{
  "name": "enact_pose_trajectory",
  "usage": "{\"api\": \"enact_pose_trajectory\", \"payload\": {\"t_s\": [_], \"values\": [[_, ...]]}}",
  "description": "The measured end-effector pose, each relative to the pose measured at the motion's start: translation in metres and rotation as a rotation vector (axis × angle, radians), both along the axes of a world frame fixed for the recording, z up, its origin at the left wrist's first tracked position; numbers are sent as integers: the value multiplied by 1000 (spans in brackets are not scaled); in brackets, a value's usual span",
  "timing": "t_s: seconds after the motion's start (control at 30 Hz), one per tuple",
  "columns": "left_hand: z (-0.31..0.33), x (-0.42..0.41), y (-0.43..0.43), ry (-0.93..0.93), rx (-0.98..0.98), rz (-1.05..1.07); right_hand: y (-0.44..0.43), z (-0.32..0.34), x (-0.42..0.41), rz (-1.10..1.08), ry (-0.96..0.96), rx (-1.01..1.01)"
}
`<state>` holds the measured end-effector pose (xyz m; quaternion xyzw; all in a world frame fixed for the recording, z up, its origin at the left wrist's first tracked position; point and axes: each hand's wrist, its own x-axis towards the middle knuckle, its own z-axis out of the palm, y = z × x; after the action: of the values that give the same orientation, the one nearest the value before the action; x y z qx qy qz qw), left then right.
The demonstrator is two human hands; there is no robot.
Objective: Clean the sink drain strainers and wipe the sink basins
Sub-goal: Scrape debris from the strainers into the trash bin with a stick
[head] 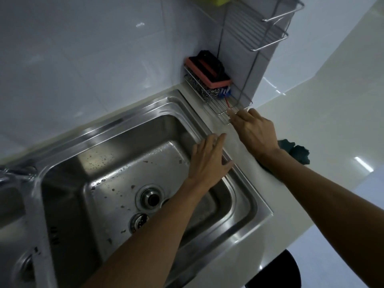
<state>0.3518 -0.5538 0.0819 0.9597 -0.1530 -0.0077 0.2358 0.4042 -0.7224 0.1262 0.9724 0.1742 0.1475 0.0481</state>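
The right sink basin (116,154) is stainless steel and spotted with brown specks. Its drain hole (152,198) is uncovered, and a round strainer (138,222) lies on the basin floor just in front of it. My left hand (207,161) hovers flat over the basin's right rim, fingers spread, holding nothing. My right hand (253,132) reaches to the wire rack (223,110) on the counter. Its fingertips pinch the thin red handle of a small blue-bristled brush (226,94). Part of the left basin (12,229) shows at the lower left.
In the rack sit a pink-and-black scrub pad (207,69) and steel wool (207,91). A dark green cloth (295,150) lies on the counter behind my right wrist. The faucet base (14,173) is at the left, and a wire shelf (261,30) hangs on the wall above.
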Motion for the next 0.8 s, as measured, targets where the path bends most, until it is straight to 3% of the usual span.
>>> {"api": "enact_pose_trajectory", "payload": {"t_s": [0.23, 0.5, 0.63, 0.8], "values": [[-8, -50, 59, 32, 165, 6, 21, 24, -59, -4, -25, 121], [-25, -125, 143, 154, 245, 25, 91, 20, -142, 220, -17, 246], [-48, -160, 199, 266, 264, 181, 144, -7, -173, 301, 78, 318], [-76, -175, 238, 472, 292, 274, 185, -39, -201, 277, 425, 320]]}}
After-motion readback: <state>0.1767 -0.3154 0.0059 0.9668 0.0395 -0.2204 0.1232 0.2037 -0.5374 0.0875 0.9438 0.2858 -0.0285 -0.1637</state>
